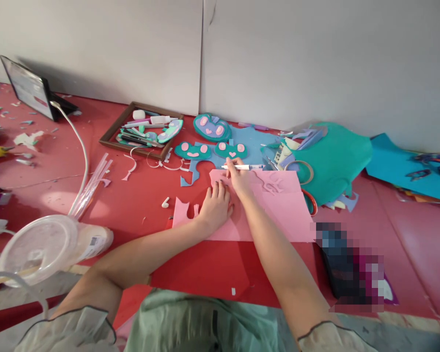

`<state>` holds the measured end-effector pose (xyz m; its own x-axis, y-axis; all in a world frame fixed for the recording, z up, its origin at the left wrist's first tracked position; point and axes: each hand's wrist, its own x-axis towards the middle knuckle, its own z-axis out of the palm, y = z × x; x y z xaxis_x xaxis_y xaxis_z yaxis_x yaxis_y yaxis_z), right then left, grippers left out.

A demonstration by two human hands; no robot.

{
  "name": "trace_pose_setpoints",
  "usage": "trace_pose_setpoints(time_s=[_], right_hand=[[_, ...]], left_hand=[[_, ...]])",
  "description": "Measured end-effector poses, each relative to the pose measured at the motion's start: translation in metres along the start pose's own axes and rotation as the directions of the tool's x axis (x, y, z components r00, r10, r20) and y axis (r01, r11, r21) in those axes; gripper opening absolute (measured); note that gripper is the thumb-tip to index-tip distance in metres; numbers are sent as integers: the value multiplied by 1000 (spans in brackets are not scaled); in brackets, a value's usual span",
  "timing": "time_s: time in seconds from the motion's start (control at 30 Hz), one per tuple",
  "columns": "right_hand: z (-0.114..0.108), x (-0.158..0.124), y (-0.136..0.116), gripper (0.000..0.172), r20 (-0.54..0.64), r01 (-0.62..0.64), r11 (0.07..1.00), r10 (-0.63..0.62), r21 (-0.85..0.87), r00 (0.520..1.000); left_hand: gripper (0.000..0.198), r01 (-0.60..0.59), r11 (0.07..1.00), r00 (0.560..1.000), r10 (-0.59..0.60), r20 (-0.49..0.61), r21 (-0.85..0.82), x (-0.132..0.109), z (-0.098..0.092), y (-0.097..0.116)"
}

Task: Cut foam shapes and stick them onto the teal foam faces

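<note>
A pink foam sheet [278,215] with cut-out gaps along its left side lies in front of me. My left hand [215,208] rests flat on its left part, fingers stretched out. Just above it, my right hand [237,175] is closed around a white marker pen [244,167], which lies sideways through the fingers; its tip cannot be made out. Thin pink offcuts [271,183] lie on the sheet's upper right. Beyond my hands sit teal foam shapes with pink details, one with a heart [231,150] and another [193,151] to its left.
A brown frame tray [112,132] holds pens and tools. A tablet [31,90] stands at the far left. Nearer are a plastic cup [95,240] and clear sticks [91,188]. Rightward lie a tape roll [310,172], red-handled scissors [311,203], a teal foam sheet [339,156] and a blurred phone-like object [342,269].
</note>
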<state>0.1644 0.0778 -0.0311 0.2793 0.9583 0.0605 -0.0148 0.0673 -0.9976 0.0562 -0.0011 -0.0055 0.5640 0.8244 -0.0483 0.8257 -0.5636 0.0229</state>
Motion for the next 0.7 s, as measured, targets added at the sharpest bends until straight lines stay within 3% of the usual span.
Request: trace_pose_setpoints(time_s=[0.17,0.27,0.33,0.37,0.5,0.6,0.7], right_hand=[[0,0,2,41,9,8,1000,-8,2,1000],[-2,1,2,40,9,22,1000,-22,-11,1000],[-3,0,1,39,16,29,999,-28,-19,999],[-3,0,1,38,22,29,999,-29,-23,999],[-3,-2,-1,33,16,13,998,-12,-62,1000],[-3,-2,-2,34,1,0,996,0,-94,1000],[-3,-2,-1,36,11,5,997,-4,-79,1000]], left_hand=[[52,-5,1000,1000,5,-4,5,-1,-1,4],[42,-30,999,999,30,19,-19,7,-11,-7],[41,-27,998,995,32,92,-59,16,-24,-27],[42,32,997,995,-26,96,-64,20,-32,-41],[33,278,960,960,-278,-26,0,34,-54,-103],[29,354,935,935,-354,-12,0,39,-53,-132],[28,314,949,950,-313,18,-27,43,-44,-139]])
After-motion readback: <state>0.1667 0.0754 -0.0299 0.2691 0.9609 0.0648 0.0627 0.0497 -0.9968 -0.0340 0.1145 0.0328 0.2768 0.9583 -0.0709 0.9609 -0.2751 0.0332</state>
